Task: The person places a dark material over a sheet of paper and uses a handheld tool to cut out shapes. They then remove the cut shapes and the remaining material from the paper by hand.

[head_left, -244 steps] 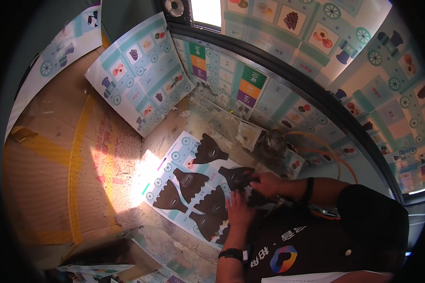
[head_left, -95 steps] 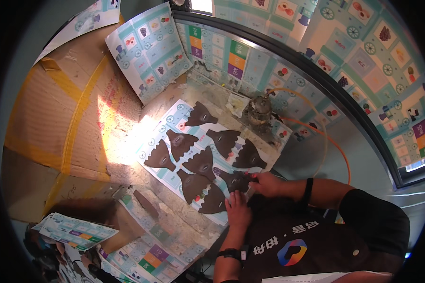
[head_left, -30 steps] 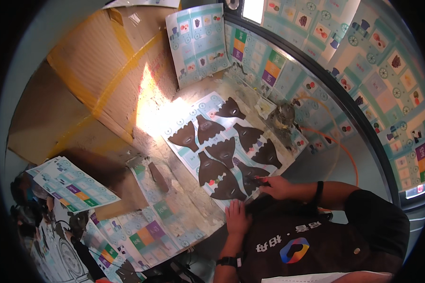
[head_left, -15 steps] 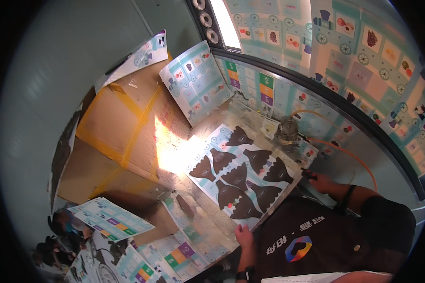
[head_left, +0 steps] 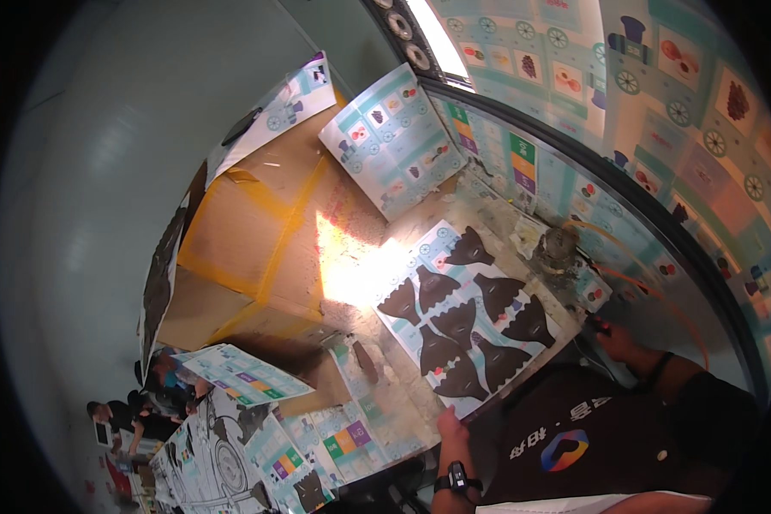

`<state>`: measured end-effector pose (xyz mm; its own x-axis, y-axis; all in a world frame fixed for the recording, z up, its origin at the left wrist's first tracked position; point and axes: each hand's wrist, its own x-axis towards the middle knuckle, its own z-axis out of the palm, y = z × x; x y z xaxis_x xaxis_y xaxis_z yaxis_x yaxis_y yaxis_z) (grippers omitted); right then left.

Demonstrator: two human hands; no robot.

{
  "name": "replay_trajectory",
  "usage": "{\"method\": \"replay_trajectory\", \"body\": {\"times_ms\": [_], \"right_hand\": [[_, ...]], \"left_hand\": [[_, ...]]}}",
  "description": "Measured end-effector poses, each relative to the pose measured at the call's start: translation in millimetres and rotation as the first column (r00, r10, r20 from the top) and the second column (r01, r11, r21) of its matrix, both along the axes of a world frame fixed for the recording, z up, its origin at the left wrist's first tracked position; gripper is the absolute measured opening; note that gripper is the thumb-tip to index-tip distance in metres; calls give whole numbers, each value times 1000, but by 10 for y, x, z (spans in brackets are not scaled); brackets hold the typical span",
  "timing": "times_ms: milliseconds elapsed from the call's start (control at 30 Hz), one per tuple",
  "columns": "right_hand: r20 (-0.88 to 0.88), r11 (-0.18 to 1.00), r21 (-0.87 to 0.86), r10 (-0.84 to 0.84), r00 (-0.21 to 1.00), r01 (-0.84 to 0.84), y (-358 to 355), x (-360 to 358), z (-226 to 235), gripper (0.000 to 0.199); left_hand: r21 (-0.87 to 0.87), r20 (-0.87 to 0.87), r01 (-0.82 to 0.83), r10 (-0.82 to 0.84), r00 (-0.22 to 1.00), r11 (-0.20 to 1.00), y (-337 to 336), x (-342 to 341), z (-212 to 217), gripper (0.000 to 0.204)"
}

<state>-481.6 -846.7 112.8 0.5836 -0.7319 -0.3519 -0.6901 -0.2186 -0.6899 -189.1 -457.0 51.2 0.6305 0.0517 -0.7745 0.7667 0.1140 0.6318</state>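
Observation:
A printed sheet [head_left: 409,333], pale blue and white, lies on the worktable in front of me. Several dark brown, fan-shaped pieces with scalloped edges [head_left: 454,323] are spread over it. At the sheet's near corner is my left hand [head_left: 452,423], its fingers closed at the edge; they look pinched on the corner, though small in view. To the right of the table, my right hand [head_left: 617,343] is closed around a small dark tool with some red on it [head_left: 599,324]. The tool's exact kind is not clear.
A large taped cardboard box [head_left: 248,231] stands at the left. A printed panel [head_left: 394,141] leans behind the sheet. A grimy round pot [head_left: 558,248] and an orange hose [head_left: 647,287] are at the back right. Other people [head_left: 141,424] work at the far lower left.
The whole view has shifted, so the scene sits farther right. My left hand is now closer to the sheet's near corner. My right hand still grips the dark tool.

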Motion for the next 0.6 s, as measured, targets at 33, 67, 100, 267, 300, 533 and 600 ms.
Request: {"method": "replay_trajectory", "body": {"times_ms": [33, 67, 100, 267, 300, 533, 600], "right_hand": [[-49, 999, -36, 12, 999, -14, -41, 19, 42, 44], [-18, 998, -48, 33, 999, -34, -83, 38, 81, 44], [-34, 998, -40, 54, 998, -55, -128, 45, 107, 42], [-77, 981, -63, 181, 980, -186, -429, 54, -212, 41], [-48, 982, -43, 181, 982, -183, -500, 37, -366, 41], [165, 946, 307, 60, 984, -109, -730, -84, -1036, 44], [129, 948, 303, 60, 990, -97, -769, -104, -1050, 44]], "left_hand": [[6, -36, 100, -99, 994, 995, -51, -19, 26, 29], [25, -89, 207, -204, 975, 978, -81, -36, 63, 32], [37, -7, 245, -245, 969, 969, -112, -77, 103, 37], [73, 124, 226, -234, 964, 971, -147, -266, 284, 38], [73, 187, 232, -242, 952, 970, -117, -310, 296, 40], [69, 100, 100, -106, 989, 993, 784, -1189, 254, 38], [50, 52, 53, -56, 997, 997, 1054, -1387, 147, 45]]}}
